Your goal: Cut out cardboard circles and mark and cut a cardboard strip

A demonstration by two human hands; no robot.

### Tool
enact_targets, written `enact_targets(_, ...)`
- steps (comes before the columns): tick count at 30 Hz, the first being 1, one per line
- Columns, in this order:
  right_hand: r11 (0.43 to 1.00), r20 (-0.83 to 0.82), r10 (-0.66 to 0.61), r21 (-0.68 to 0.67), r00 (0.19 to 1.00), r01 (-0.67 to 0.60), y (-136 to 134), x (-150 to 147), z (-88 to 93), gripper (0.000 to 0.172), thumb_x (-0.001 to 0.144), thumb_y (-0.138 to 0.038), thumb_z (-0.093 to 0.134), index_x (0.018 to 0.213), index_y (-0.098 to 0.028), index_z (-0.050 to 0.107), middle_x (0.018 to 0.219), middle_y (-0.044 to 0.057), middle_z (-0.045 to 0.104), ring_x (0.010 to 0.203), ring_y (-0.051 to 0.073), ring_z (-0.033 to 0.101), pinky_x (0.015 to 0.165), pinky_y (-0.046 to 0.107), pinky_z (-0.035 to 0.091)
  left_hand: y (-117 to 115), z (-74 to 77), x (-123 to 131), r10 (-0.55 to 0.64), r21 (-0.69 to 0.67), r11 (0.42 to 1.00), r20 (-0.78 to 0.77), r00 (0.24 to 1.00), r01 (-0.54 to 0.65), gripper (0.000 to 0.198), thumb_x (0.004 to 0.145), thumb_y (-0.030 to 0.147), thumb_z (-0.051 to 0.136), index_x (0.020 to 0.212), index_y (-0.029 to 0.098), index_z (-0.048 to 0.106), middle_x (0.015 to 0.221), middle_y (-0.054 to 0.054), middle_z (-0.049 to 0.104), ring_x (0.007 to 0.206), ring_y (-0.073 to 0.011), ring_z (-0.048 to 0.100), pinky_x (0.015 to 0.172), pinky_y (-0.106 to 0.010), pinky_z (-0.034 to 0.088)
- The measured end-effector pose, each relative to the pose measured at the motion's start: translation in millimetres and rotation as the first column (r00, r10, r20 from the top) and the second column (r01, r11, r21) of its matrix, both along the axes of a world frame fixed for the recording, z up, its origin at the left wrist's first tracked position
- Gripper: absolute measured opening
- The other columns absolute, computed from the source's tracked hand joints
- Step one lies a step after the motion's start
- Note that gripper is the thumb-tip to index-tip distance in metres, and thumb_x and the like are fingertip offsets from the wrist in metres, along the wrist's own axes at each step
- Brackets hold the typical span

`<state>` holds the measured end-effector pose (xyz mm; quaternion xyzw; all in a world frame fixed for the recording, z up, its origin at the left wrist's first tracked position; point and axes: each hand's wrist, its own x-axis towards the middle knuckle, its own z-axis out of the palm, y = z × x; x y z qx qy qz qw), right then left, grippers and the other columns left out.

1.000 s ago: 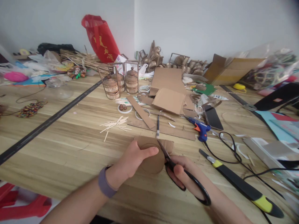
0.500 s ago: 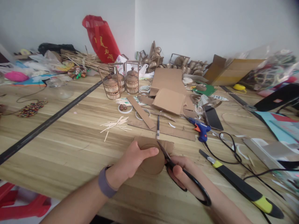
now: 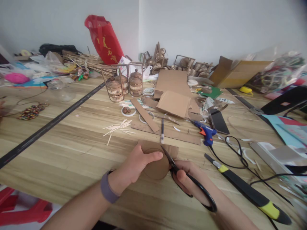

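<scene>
My left hand (image 3: 137,164) grips a piece of brown cardboard (image 3: 157,167) with a round outline on it, thumb on top and the other fingers hidden beneath. The cardboard's lower edge follows the curve, while a ragged flap stands out at the top. My right hand (image 3: 192,179) is closed around the black handles of a pair of scissors (image 3: 202,188). The scissors' blades lie along the right side of the circle, tips pointing up and left, close to my left thumb. Just beyond the cardboard is a pen (image 3: 162,131) on the table.
A blue glue gun (image 3: 205,131) with its cable and a black-yellow utility knife (image 3: 247,185) lie to the right. Small wooden sticks (image 3: 117,127), cardboard sheets (image 3: 174,103) and little lidded baskets (image 3: 115,89) stand or lie farther back. A red bag (image 3: 104,40) leans by the wall.
Almost nothing differs; both hands, the cardboard and the scissors keep nearly the same position. At the far left edge, part of a person's hand shows a little more.
</scene>
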<state>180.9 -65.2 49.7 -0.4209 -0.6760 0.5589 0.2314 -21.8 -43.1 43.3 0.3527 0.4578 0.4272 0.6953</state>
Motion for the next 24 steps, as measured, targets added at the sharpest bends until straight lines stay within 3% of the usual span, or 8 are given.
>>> enact_targets(8,1.000,0.002,0.003,-0.016,1.000,-0.003,-1.2,0.8,-1.2,0.073,0.081,-0.094,0.040,0.066,-0.023,0.045,0.050,-0.006,0.039,0.044,0.010,0.029,0.043,0.027,0.021,-0.5,-0.1,-1.8,-0.020,0.008,1.000,-0.018,1.000,0.020,0.043,0.058,0.038,0.090,0.094,0.016,0.079,0.106,-0.012,0.082,0.102,-0.0353,0.074,0.090,-0.046,0.055)
enact_targets(24,1.000,0.023,-0.013,0.002,1.000,0.013,-2.8,0.2,-3.2,0.076,0.083,-0.093,0.040,0.071,-0.020,0.058,0.052,-0.006,0.037,0.047,0.011,0.028,0.046,0.025,0.025,-0.1,7.4,-2.7,-0.027,0.014,1.000,-0.071,0.997,0.028,0.042,0.057,0.038,0.087,0.091,0.016,0.078,0.105,-0.011,0.082,0.106,-0.0367,0.072,0.092,-0.046,0.054)
